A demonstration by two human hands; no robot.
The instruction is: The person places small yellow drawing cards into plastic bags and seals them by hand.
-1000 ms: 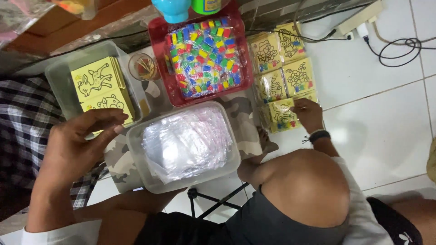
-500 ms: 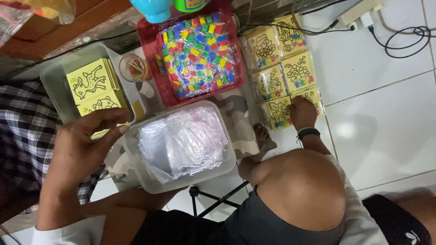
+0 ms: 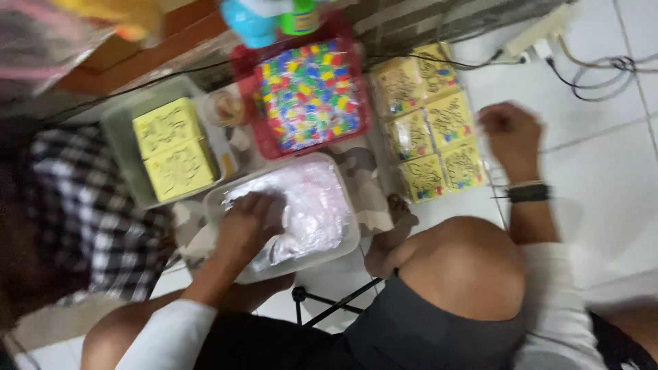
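White tiled floor [image 3: 589, 171], seen from above by a seated person; frame blurred by motion. Nearest: a bent bare knee [image 3: 466, 267] in grey shorts, a white sleeve on each forearm. Left hand [image 3: 250, 223]: inside the clear plastic tub [image 3: 346, 236], palm down, fingers bent onto the heap of clear plastic bags [image 3: 312, 205]; whether they pinch a bag cannot be told. The tub rests on a camouflage cloth [image 3: 367, 175]. Right hand [image 3: 508, 133]: raised above the tiles just right of the bagged yellow picture cards [image 3: 439, 140], fingers curled in loosely, nothing seen in them; dark band on the wrist. Left of the tub: a grey tray [image 3: 120, 144] holding two stacks of yellow cards [image 3: 171, 147], and checked fabric [image 3: 96, 205] beside it. Farther: a red tray [image 3: 257, 116] filled with small multicoloured packets [image 3: 312, 96], a small round cup [image 3: 225, 108] to its left. Farthest: a blue container [image 3: 248, 22] and a green one [image 3: 300, 20], cables [image 3: 596, 65] and a power strip [image 3: 541, 31].
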